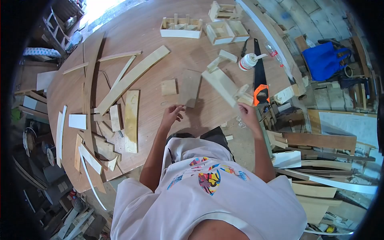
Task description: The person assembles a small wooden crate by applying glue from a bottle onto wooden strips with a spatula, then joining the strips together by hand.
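My left hand (173,115) is over the table near its front edge, fingers curled and apart, at the lower left of a flat greyish board (189,88). Nothing shows in it. Beyond it lies a small square wood block (169,87). My right hand (248,114) is at the near end of a light wooden assembly (221,83), a board with short pieces at both ends. Its fingertips meet at that end; what they grip is too small to make out. Right of the assembly are a white glue bottle (248,61) and an orange-handled saw (261,90).
Small wooden boxes (181,33) stand at the table's far side. Long planks (134,80) and offcuts lie on the left. A clear plastic bottle (273,54) lies on the right, with a blue bag (326,61) beyond. Stacked wood (320,140) fills the right side.
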Demonstrator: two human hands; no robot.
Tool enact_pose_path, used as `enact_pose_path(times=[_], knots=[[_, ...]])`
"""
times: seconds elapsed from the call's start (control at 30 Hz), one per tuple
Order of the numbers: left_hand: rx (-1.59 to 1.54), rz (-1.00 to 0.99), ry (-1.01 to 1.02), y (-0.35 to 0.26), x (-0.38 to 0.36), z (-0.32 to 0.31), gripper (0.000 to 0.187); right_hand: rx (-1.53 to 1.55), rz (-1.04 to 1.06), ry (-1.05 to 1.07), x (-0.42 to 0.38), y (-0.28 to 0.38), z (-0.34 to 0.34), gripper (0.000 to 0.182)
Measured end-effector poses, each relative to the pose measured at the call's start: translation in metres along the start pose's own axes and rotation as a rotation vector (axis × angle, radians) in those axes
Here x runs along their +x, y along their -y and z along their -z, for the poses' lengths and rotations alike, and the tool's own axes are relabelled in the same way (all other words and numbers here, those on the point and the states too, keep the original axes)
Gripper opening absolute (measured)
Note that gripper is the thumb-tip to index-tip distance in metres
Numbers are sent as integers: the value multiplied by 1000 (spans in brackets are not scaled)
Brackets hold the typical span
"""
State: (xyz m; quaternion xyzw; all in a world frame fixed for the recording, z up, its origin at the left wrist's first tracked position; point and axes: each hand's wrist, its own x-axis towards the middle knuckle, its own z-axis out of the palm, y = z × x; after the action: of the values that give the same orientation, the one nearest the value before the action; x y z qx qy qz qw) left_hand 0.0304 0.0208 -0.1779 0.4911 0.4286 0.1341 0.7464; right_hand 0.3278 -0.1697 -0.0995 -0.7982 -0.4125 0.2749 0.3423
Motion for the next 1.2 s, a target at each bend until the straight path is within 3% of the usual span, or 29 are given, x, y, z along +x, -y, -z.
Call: enact_pose_path(times=[0.17,0.37,0.67,0.93,1.2], knots=[[17,71,-72,18,13,-24,34,53,-13,-15,32,-51,42,25],[-2,144,-189,24,18,-55,31,177,14,-30,67,-101,37,16],[47,107,-258,-4,47,-100,33,225,-74,21,67,-89,54,19],[-41,-18,-56,-59,108,-164,44,242,-68,80,80,-86,51,19],[-62,-59,-127,-66,139,-191,34,282,-72,142,83,-82,51,20]])
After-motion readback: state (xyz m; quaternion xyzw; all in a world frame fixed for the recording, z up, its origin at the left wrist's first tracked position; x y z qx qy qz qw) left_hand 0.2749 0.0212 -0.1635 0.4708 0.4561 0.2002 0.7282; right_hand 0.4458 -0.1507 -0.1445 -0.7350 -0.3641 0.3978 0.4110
